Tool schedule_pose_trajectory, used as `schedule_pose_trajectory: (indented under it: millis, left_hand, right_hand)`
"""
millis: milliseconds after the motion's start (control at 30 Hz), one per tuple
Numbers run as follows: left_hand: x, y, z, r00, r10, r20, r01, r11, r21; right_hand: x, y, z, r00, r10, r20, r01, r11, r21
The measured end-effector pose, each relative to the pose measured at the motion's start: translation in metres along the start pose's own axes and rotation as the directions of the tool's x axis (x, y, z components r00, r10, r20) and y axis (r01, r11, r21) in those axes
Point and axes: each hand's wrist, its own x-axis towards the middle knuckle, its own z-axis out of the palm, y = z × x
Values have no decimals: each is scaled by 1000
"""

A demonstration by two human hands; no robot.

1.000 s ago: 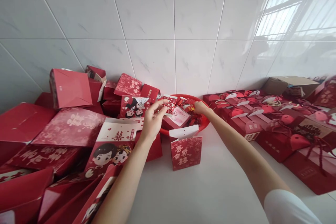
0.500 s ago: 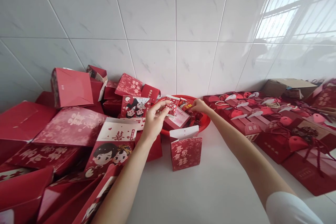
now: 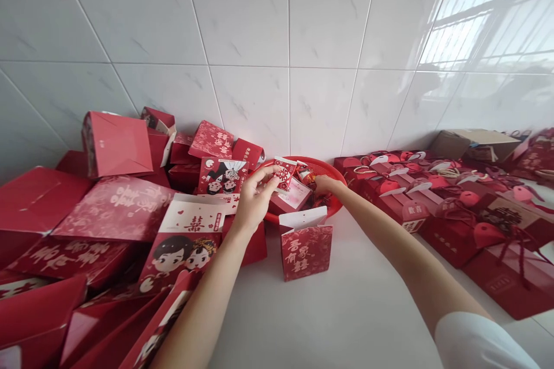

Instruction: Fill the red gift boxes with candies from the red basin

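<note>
My left hand pinches a small red-and-white packet printed with a double-happiness sign, above the left side of a red plastic basket. Inside the basket, my right hand dips down among shiny red and gold wrapped pieces; its fingers are curled and the tips are hidden. A pink-and-red box lies in the basket below the packet. In front of the basket stands an upright red gift box, its white top flap raised.
Red gift boxes are heaped on the left, close to my left forearm. Rows of closed red boxes with handles stand on the right. A cardboard box sits behind them. A tiled wall backs the white table.
My right hand has moved slightly down and left, deeper into the basket. My left hand keeps the packet in nearly the same place.
</note>
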Motion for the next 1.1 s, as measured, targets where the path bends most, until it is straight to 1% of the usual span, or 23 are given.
schedule_pose_trajectory:
  millis: [100,233,333,400,500,600,700,767,933,1033,1100]
  left_hand:
    - [0,0,1,1000,5,5,-5,1000,-5]
    - [-1,0,1,1000,4,19,-3,1000,-23]
    - [0,0,1,1000,-1,25,2,999,-38]
    - [0,0,1,1000,0,21,1,999,-38]
    - [1,0,1,1000,3,20,-2,999,-39]
    - [0,-1,1,1000,4,22,-3,999,-34]
    - [0,-1,1,1000,7,27,-7,1000,-19]
    - [0,0,1,999,18,29,-18,1000,-2]
    - [1,0,0,999,30,17,-30,1000,7]
    - [2,0,0,1000,28,3,-28,999,22]
    - [2,0,1,1000,28,-1,-28,999,36]
  right_hand:
    - [-1,0,-4,996,61,72,-60,998,-19]
    - [-1,2,-7,993,77,86,-81,996,38]
    - [-1,2,-8,991,77,109,-91,988,127]
    - [-3,2,-9,984,95,147,-124,971,203]
    - [-8,0,-10,968,137,208,-201,924,325]
    - [-13,-2,-12,962,169,214,-249,867,432]
    - [-18,-4,-16,966,171,191,-248,818,519]
    - [-22,-5,-20,975,151,160,-217,786,579]
    - [-39,-7,-36,996,90,19,-77,696,714]
    - [-54,-8,-49,994,70,-78,16,631,775]
    - [-63,-8,-58,991,56,-120,63,592,803]
